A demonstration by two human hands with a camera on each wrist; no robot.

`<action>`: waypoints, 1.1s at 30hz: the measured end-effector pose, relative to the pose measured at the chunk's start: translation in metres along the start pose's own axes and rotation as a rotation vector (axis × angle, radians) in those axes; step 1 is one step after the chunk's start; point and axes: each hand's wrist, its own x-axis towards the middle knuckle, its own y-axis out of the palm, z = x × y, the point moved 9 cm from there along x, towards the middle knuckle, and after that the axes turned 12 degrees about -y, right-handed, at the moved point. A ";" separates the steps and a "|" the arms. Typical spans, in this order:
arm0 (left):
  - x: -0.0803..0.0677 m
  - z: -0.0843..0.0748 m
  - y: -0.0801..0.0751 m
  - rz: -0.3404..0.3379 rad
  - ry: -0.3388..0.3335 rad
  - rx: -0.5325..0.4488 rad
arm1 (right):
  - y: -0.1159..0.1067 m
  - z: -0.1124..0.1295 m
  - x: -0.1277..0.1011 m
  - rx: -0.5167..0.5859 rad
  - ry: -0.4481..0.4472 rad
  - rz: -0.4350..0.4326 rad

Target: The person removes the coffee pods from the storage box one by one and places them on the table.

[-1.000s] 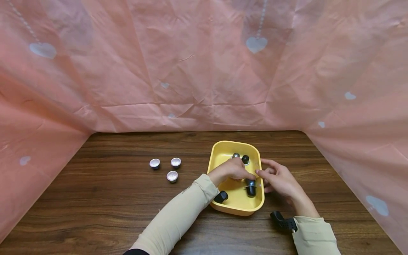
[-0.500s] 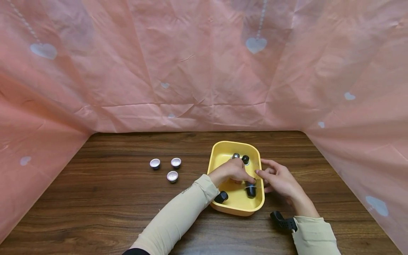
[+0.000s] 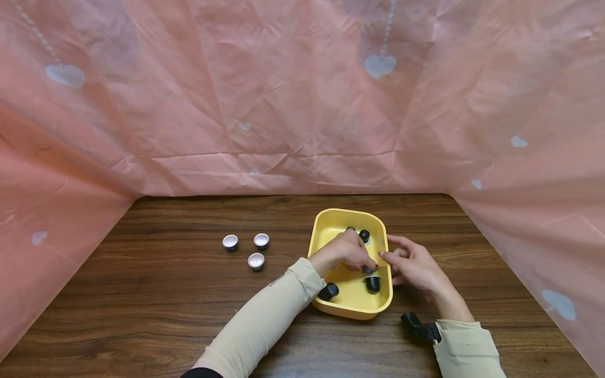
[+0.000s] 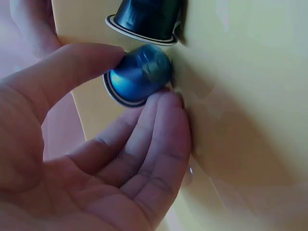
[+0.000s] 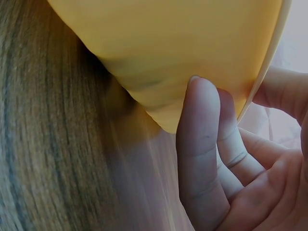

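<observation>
Left wrist view shows the left hand [image 4: 103, 159] pinching a blue capsule [image 4: 144, 72] between thumb and fingertips, inside the yellow bin [image 3: 350, 314] near its right wall. Half a second ago it seemed lined up end to end with the black capsule [image 3: 373, 286]; now it tilts away, so it can probably be handled alone. The right hand [image 3: 418, 269] grips the bin's right wall, apparently steadying it.

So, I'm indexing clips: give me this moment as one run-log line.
left hand: pinches blue capsule inside yellow bin | right hand: holds bin's side | wooden table: three silver-lidded capsules
</observation>
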 end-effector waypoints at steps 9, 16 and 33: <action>-0.007 0.004 -0.022 -0.042 0.020 -0.032 | 0.004 0.002 0.001 -0.004 -0.001 0.005; -0.028 -0.001 -0.053 -0.092 0.114 -0.106 | 0.002 0.001 0.000 -0.022 -0.004 0.003; -0.056 0.009 -0.081 0.002 0.331 -0.643 | 0.001 -0.003 0.000 -0.038 0.004 -0.006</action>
